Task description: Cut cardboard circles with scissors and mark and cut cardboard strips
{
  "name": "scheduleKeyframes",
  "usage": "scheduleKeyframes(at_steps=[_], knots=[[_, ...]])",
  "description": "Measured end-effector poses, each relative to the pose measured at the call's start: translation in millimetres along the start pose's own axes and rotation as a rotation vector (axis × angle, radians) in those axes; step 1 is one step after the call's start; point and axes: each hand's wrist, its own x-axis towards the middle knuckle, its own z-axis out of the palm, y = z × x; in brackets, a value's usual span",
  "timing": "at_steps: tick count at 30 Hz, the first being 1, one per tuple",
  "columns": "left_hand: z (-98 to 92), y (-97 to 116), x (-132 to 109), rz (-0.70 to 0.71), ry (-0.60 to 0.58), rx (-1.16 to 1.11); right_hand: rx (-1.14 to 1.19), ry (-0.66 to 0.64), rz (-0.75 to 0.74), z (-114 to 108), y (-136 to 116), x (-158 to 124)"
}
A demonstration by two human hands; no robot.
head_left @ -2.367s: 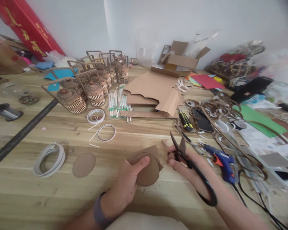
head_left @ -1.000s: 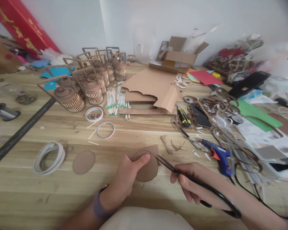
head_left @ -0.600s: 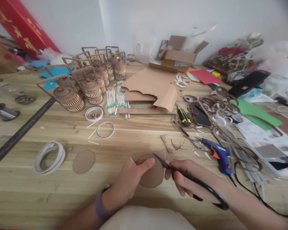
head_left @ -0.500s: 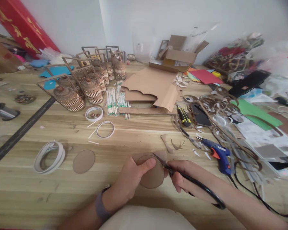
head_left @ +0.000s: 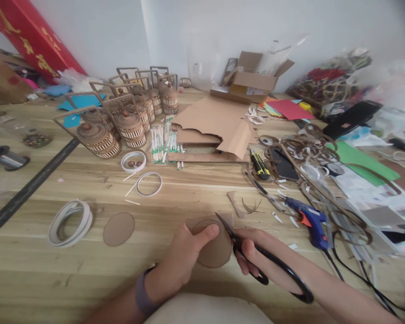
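Note:
A brown cardboard piece [head_left: 216, 250] with a drawn circle is pinched in my left hand [head_left: 185, 252], thumb on top near the upper edge. My right hand [head_left: 256, 247] grips black-handled scissors [head_left: 283, 270], whose blades lie along the right upper edge of the cardboard, tips pointing up and left. The fingers under the cardboard are hidden. A cut cardboard disc [head_left: 119, 229] lies flat on the table to the left of my left hand. Curled cardboard offcuts [head_left: 236, 204] rest just beyond the scissor tips.
White tape rolls [head_left: 70, 222] sit at the left. A blue glue gun [head_left: 308, 220] with its cable lies right of my right arm, near a box cutter [head_left: 259, 165] and tangled brown strips. Small woven baskets [head_left: 131, 128] and torn cardboard [head_left: 212, 114] stand farther back.
The scissor handles have spread apart, with the lower loop now showing below my right hand. My left hand keeps its hold on the cardboard. The view has shifted slightly.

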Motion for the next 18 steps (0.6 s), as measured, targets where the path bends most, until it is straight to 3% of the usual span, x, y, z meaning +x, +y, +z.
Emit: scheduleKeyframes(at_steps=[6,18], knots=[[-0.7,-0.4,0.4,0.011,-0.012,0.010,0.038,0.026,0.066,4.5,-8.8,1.5],[0.4,-0.1,-1.5,0.002,0.008,0.022,0.039,0.081,0.027,5.5,-17.2,-0.7]])
